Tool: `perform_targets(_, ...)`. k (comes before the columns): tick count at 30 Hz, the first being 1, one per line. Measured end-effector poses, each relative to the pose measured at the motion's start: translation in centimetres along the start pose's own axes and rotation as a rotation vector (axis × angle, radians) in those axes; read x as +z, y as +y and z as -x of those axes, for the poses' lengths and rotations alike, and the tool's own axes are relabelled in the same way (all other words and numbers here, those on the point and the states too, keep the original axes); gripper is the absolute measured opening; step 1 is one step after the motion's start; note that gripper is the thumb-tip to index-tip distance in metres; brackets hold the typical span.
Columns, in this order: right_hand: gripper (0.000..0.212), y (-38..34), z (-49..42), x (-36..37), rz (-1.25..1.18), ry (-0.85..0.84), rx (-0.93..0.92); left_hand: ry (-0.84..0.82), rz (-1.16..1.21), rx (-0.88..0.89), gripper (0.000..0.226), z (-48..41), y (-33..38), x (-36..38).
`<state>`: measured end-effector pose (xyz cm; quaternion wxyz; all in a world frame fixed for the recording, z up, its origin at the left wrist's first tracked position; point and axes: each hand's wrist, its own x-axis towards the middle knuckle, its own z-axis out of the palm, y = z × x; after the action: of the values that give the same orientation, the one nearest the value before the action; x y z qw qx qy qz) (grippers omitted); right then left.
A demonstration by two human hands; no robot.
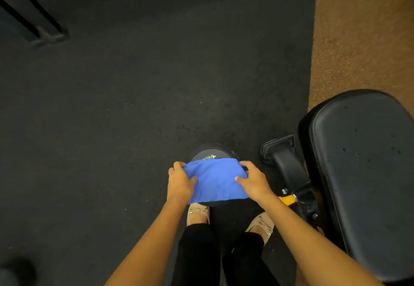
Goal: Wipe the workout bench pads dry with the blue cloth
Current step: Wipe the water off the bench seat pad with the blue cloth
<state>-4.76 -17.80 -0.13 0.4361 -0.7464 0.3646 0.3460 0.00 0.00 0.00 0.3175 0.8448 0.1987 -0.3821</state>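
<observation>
The blue cloth lies draped over a round roller pad, between the two grips. Only the pad's printed end cap shows, just beyond the cloth's far edge.

The left grip holds the cloth's left side. Its fingers curl over the far corner and the thumb lies on top. The right grip holds the right side the same way, with the thumb pressed flat on the fabric. Both are closed on cloth, neither spread wide. Holding one side each probably keeps the cloth taut round the curve of the roller, so it meets the whole surface and does not bunch.

To the right of the right grip, and well apart from it, is the large black seat pad. No cloth is on it, so I judge that part of the job is yet to be done. Between the seat pad and the right grip run the black frame and a yellow knob, which sits just beside the right wrist.

Below the grips are the person's tan shoes, on a dark floor. The stance is square to the roller, which suits pulling the cloth toward the body. A tan mat lies far beyond the right grip.
</observation>
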Motion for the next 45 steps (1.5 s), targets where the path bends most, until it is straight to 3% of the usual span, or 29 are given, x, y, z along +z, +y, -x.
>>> perform_targets(5, 0.031, -1.5, 1.5, -1.3, -0.024, -0.007, -0.029, -0.047, 0.055, 0.051, 0.004, 1.0, 2.0, -1.0)
perform_targets(10, 0.017, -4.0, 4.9, -5.7, -0.259, 0.134, -0.216, -0.069, 0.336, 0.129, 0.010, 3.8, 7.0, -3.5)
perform_targets(17, 0.035, -4.2, 8.6, -16.1, -0.566, 0.489, -0.417, -0.275, 0.396, 0.405, 0.015, 8.5, 17.7, -4.8)
perform_targets(25, 0.033, -1.1, 8.2, -26.2, -0.550, 0.770, -0.456, -0.381, 0.471, 0.425, 0.023, 11.6, 25.2, 3.7)
perform_targets(29, 0.045, 2.0, 6.2, -26.7, -0.526, 0.698, -0.407, -0.245, 0.303, 0.486, 0.030, 11.9, 25.0, 7.8)
perform_targets(31, 0.052, 3.4, 6.0, -26.2, -0.475, 0.687, -0.412, -0.079, 0.114, 0.627, 0.050, 11.6, 24.3, 8.6)
perform_targets(33, 0.056, 4.9, 6.2, -25.0, -0.248, 0.754, -0.400, 0.101, -0.134, 0.825, 0.064, 11.3, 23.6, 9.1)
perform_targets(35, 0.058, 6.5, 6.6, -23.4, 0.040, 0.805, -0.333, 0.224, -0.363, 1.014, 0.064, 11.0, 23.5, 9.6)
perform_targets(39, 0.066, 8.8, 7.3, -20.3, 0.357, 0.824, -0.230, 0.209, -0.682, 1.365, 0.050, 9.9, 24.5, 12.1)
perform_targets(45, 0.074, 11.1, 7.7, -18.5, 0.463, 0.815, -0.155, 0.117, -0.962, 1.495, 0.050, 6.5, 25.3, 14.6)
